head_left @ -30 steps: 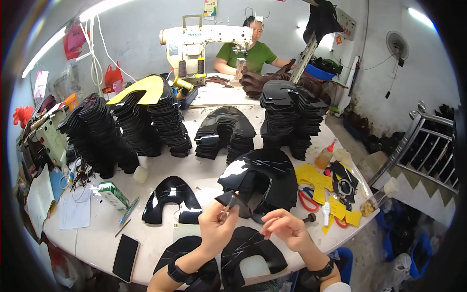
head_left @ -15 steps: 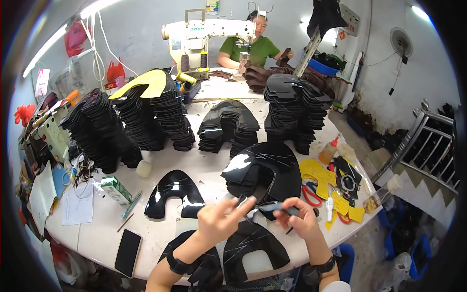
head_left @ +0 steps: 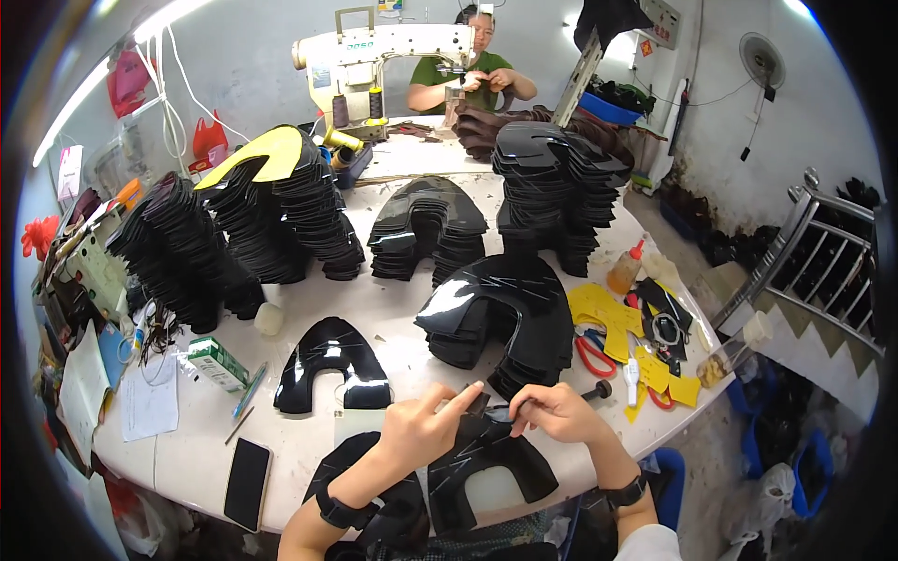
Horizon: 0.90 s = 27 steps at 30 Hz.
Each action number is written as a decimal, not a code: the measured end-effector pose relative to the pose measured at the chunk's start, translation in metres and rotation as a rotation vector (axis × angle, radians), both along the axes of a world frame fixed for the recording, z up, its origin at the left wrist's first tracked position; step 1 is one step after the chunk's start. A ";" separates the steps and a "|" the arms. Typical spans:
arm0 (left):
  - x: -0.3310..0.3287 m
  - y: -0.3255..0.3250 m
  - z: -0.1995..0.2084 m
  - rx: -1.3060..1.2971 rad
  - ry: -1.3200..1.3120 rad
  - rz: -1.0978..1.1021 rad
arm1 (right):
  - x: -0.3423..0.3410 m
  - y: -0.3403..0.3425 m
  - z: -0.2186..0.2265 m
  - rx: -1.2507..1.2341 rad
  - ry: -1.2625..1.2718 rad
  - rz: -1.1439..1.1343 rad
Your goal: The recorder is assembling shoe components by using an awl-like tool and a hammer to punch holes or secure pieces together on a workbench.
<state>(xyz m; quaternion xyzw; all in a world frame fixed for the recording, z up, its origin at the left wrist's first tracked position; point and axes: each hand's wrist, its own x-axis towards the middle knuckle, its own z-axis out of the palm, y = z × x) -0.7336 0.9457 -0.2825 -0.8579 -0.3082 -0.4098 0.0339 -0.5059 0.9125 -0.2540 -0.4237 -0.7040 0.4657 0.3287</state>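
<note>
My left hand (head_left: 423,432) is closed on a small dark piece (head_left: 479,402), its index finger stretched along it. Close on its right, my right hand (head_left: 557,413) has its fingertips pinched together, palm down; what they hold is mostly hidden. Both hands hover over an arch-shaped glossy black panel (head_left: 451,486) with pale line marks at the table's near edge. Another black arched piece (head_left: 351,460) lies partly under my left forearm. Just beyond the hands stands a stack of such black panels (head_left: 538,318). A dark, round-ended tool (head_left: 599,390) lies beside my right hand.
Taller stacks of black panels (head_left: 318,220) line the table's far side, one topped with a yellow template (head_left: 271,154). Red-handled scissors (head_left: 594,357) and a glue bottle (head_left: 625,269) lie right; a phone (head_left: 248,484) left. Beyond, a person works behind a sewing machine (head_left: 383,51).
My right hand has turned from a half-open grip round a dark handle to a palm-down pinch, nearer my left hand. The view has shifted slightly. The co-worker's hands have come together.
</note>
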 end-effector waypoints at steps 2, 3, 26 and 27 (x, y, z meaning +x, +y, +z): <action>-0.003 -0.006 -0.006 -0.187 0.165 -0.030 | 0.006 -0.001 -0.007 -0.005 -0.168 0.015; -0.008 -0.010 -0.009 -0.186 0.164 -0.033 | 0.017 -0.005 -0.010 -0.005 -0.169 0.012; -0.117 -0.089 -0.026 -0.929 0.019 0.037 | 0.249 -0.064 -0.144 0.148 -0.400 -1.167; -0.120 -0.091 -0.027 -0.913 -0.021 0.058 | 0.231 -0.061 -0.126 0.130 -0.422 -1.209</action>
